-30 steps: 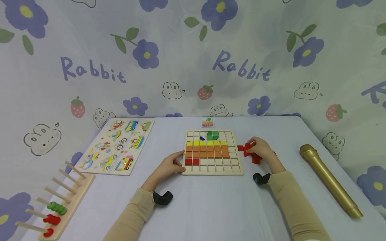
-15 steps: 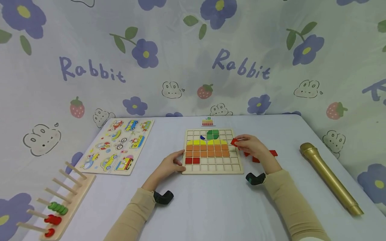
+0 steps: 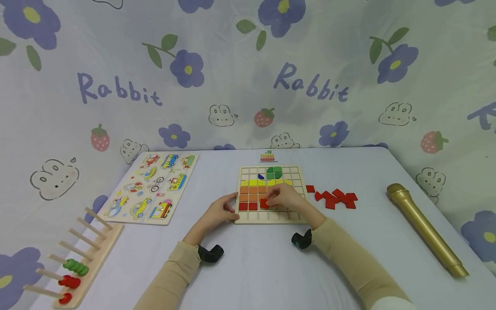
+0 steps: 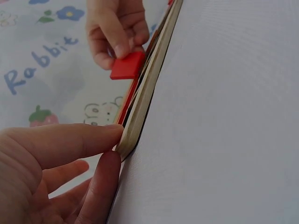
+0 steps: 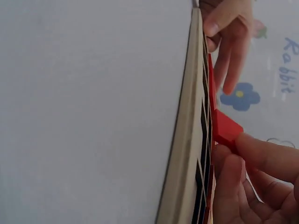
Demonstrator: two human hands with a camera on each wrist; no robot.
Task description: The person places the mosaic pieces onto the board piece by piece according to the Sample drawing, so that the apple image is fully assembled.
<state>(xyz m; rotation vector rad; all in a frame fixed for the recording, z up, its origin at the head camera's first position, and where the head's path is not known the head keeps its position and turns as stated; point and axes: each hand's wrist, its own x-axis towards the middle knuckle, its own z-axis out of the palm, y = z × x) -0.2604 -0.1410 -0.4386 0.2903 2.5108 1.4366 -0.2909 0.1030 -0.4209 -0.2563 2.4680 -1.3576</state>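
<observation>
A square wooden grid board (image 3: pixel 255 222) lies at the table's middle, with green, blue, yellow, orange and red pieces in its cells. My right hand (image 3: pixel 287 197) pinches a red square tile (image 3: pixel 264 203) between thumb and fingers, low over the board, just right of two red tiles (image 3: pixel 248 206) in the row. In the right wrist view the held tile (image 5: pixel 227 128) tilts with one edge down at the grid. My left hand (image 3: pixel 217 212) rests against the board's left edge; thumb and forefinger tips touch the rim near the front corner (image 4: pixel 127 145).
Several loose red tiles (image 3: pixel 336 199) lie right of the board. A small picture card (image 3: pixel 268 156) stands behind it. Further left are a vehicle puzzle board (image 3: pixel 149 187) and a peg rack (image 3: pixel 91 262) with green and red rings. A gold microphone (image 3: pixel 426 230) lies at right.
My right hand has picked a red tile from the loose ones and carried it left over the board to the row of red tiles. My left hand has stayed at the board's edge.
</observation>
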